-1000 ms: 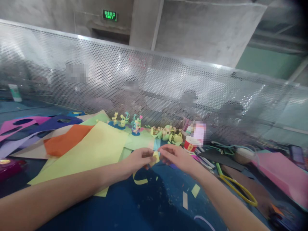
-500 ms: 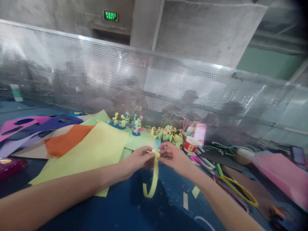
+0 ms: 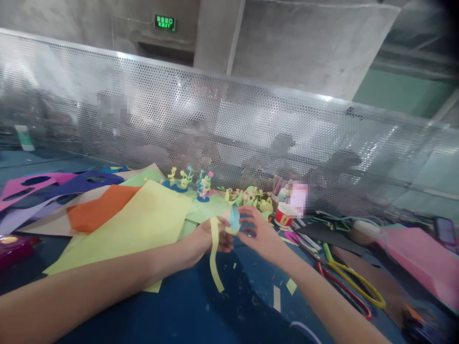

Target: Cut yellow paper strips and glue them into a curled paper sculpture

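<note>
A pale yellow strip [image 3: 214, 258] hangs in a loose curve from my left hand [image 3: 208, 237], whose fingers are closed on its upper part. A short yellow end of it sticks out to the right, close to the thumb of my right hand [image 3: 261, 234]. That right hand is held with thumb and fingers apart, and I cannot tell whether its thumb touches the strip end. Behind the gap between the hands lies a light blue piece [image 3: 234, 217]. To the left, a large yellow sheet [image 3: 143, 229] reaches under my left forearm.
Small colourful figures [image 3: 203, 186] on blue bases stand at the back. Beyond them rises a perforated metal screen [image 3: 229, 119]. On the right lie scissors [image 3: 355, 282] with red and yellow handles, a red-and-white cup [image 3: 284, 215] and pink sheets [image 3: 419, 263]. Scraps [image 3: 277, 298] dot the blue table.
The yellow strip has shifted left and now hangs over my left fingers. My right fingers have spread from their pinch at its curled end and moved slightly away.
</note>
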The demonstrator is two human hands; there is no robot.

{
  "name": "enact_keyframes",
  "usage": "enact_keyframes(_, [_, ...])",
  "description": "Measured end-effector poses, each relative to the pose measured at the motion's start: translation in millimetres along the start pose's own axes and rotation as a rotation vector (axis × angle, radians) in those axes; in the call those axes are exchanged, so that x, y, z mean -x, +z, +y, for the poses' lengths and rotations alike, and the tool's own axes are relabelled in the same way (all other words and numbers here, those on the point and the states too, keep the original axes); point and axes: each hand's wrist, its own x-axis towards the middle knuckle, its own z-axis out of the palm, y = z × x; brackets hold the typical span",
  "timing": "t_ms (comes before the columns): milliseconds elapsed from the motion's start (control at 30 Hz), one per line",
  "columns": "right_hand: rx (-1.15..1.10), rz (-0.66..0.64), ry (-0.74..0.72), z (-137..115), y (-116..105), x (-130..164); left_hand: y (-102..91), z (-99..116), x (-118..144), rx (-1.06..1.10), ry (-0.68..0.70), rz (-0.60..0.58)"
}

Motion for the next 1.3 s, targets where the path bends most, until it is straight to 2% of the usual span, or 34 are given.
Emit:
enact_keyframes(67, [0.135, 0.069, -0.141, -11, 3, 4, 0.0, 1, 0, 0.004, -0.007, 0.038])
enact_keyframes(233, [0.533, -0.092, -0.553, -36, 16, 15, -6.3, -4, 0, 0.039, 0.069, 0.014])
enact_keyframes(333, [0.725, -0.071, -0.731, -36, 21, 17, -9.4, -7, -1, 0.028, 0.079, -0.012])
enact_keyframes(433, [0.852, -0.058, -0.835, -30, 21, 17, -9.4, -8, -1, 0.017, 0.038, -0.056])
enact_keyframes(600, [0.956, -0.064, -0.835, -25, 20, 16, -2.4, -1, -1, 0.008, -0.071, -0.027])
enact_keyframes(767, [0.912, -0.024, -0.879, -23, 18, 17, 8.8, 10, 4, 0.066, -0.236, 0.000])
enact_keyframes(933, [0.891, -0.021, -0.917, -24, 13, 21, 13.6, 12, 11, 0.222, -0.400, -0.243])
enact_keyframes(1033, [0.893, -0.042, -0.931, -25, 11, 22, 13.6, 10, 13, 0.265, -0.444, -0.317])
enact_keyframes(1167, [0.851, -0.030, -0.871, -17, 13, 19, 12.9, 6, 10, 0.227, -0.416, -0.260])
enact_keyframes(1233, [0.778, 0.009, -0.804, -10, 15, 16, 10.3, 3, 6, 0.160, -0.332, -0.173])
enact_keyframes(1300, [0.694, 0.068, -0.707, -3, 16, 14, 4.2, 0, 2, 0.024, -0.175, -0.051])
